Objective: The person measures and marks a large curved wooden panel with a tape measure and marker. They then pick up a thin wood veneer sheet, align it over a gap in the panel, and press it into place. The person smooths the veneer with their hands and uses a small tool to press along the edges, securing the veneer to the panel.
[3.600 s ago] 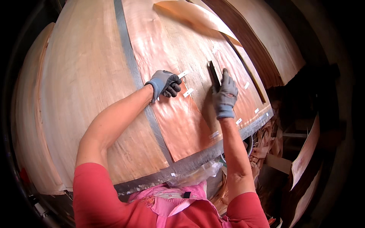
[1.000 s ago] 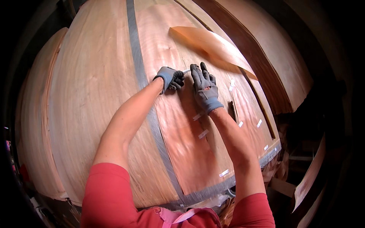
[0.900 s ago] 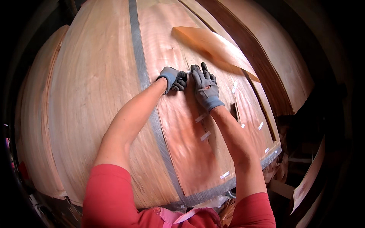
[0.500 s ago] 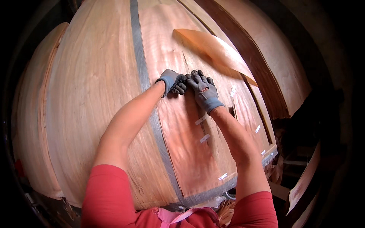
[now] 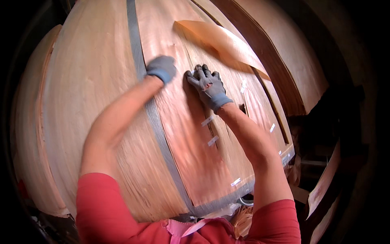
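My right hand, in a grey glove with black fingertips and a torn hole on its back, lies on thin pinkish wood veneer with its fingers stretched out. A small whitish bit shows by its fingertips, beside the long seam. Further left, my left hand is above the veneer near the grey strip; motion smears it and its fingers are hidden. Short pieces of white tape lie across the dark gap below my right hand. A loose orange-brown veneer piece curls up beyond it.
Broad pale veneer covers the left side. A dark reddish-brown stack edge runs along the right. A narrow dark slot runs lengthwise near it. Loose veneer strips hang at the lower right, past the stack's edge.
My left hand has moved up and left, away from my right hand, which it was next to with bent fingers. My right hand stays by the seam. The whole view has shifted slightly.
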